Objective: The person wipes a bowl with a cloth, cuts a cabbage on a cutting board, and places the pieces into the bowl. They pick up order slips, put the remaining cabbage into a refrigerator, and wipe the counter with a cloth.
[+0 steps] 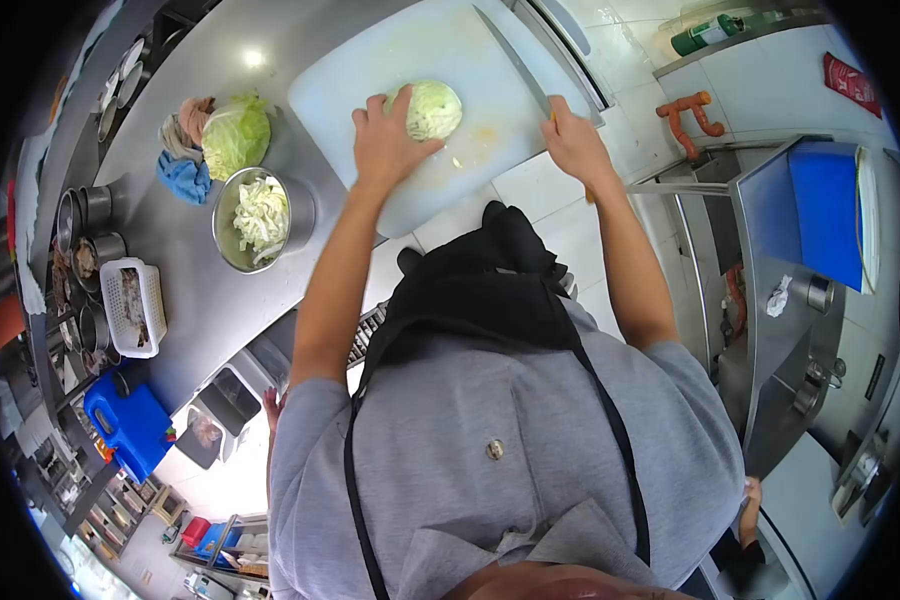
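A pale green piece of cabbage (434,110) rests on the white cutting board (370,60). My left hand (384,142) holds its left side, fingers bent over the edge and thumb stretched out below. In my right hand (575,148) is the handle of a long kitchen knife (515,58). Its blade points away from me, lying over the board's right part, apart from the cabbage. A small cabbage scrap lies just below the piece. To the left of the board stands a steel pot (224,238) with cut cabbage (261,222) in it.
Beyond the pot, a larger cabbage (237,138) sits beside bunched cloths (183,178) on the steel counter (195,310). A white basket (133,310) and blue container (130,422) stand further left. On the right is a steel sink unit (785,330). Other people's hands show low at both sides.
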Tool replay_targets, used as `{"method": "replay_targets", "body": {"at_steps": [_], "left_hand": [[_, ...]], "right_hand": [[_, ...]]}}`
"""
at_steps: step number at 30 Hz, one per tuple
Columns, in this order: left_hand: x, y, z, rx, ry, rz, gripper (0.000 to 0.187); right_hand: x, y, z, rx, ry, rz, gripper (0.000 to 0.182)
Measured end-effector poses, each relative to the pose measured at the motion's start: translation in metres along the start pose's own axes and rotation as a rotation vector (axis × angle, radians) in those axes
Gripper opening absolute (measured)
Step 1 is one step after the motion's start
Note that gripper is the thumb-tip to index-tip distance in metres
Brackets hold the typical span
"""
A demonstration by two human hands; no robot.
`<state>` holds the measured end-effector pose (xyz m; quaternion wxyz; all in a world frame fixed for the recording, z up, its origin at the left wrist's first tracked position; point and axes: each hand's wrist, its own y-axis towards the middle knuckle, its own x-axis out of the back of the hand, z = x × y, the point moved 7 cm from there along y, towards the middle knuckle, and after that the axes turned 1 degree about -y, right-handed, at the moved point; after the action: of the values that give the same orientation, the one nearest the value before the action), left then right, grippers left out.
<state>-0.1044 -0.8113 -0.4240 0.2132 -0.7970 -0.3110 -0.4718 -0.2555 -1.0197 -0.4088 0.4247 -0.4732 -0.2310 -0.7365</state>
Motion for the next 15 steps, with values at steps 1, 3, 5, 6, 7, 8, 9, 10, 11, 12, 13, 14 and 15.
{"method": "replay_targets", "body": {"at_steps": [1,3,5,6,7,8,9,10,11,12,13,14,15], "left_hand": [[0.002,-0.006,0.001,0.127,0.007,-0.152,0.11],[0.003,-0.009,0.001,0.113,-0.066,-0.149,0.111],[0.009,-0.009,0.011,0.104,-0.145,-0.143,0.112],[0.012,-0.002,0.022,0.046,-0.141,-0.068,0.112],[0.015,0.003,0.029,-0.011,-0.135,0.007,0.112],[0.022,0.008,0.034,-0.008,-0.139,0.012,0.112],[0.029,0.015,0.036,-0.031,-0.154,0.037,0.111],[0.034,0.022,0.035,-0.057,-0.169,0.062,0.111],[0.037,0.029,0.036,-0.06,-0.174,0.062,0.111],[0.036,0.035,0.03,-0.146,-0.162,0.109,0.11],[0.034,0.039,0.023,-0.233,-0.15,0.153,0.109],[0.034,0.043,0.021,-0.237,-0.156,0.15,0.109],[0.029,0.045,0.016,-0.272,-0.145,0.202,0.11]], "right_hand": [[-0.003,-0.007,-0.004,-0.021,0.171,0.073,0.027],[0.003,-0.032,-0.005,-0.006,0.15,0.123,0.024],[0.007,-0.06,-0.003,0.006,0.124,0.179,0.022],[0.01,-0.073,0.002,0.047,0.112,0.177,0.02],[0.013,-0.086,0.008,0.088,0.101,0.175,0.019],[0.018,-0.095,0.017,0.084,0.1,0.181,0.019],[0.022,-0.101,0.03,0.103,0.033,0.231,0.018],[0.022,-0.104,0.04,0.121,-0.035,0.279,0.017],[0.02,-0.105,0.043,0.118,-0.04,0.278,0.017],[0.017,-0.106,0.046,0.116,-0.1,0.289,0.016],[0.016,-0.106,0.047,0.115,-0.161,0.299,0.014],[0.016,-0.104,0.046,0.113,-0.168,0.296,0.014],[0.014,-0.102,0.046,0.123,-0.189,0.313,0.014]]}}
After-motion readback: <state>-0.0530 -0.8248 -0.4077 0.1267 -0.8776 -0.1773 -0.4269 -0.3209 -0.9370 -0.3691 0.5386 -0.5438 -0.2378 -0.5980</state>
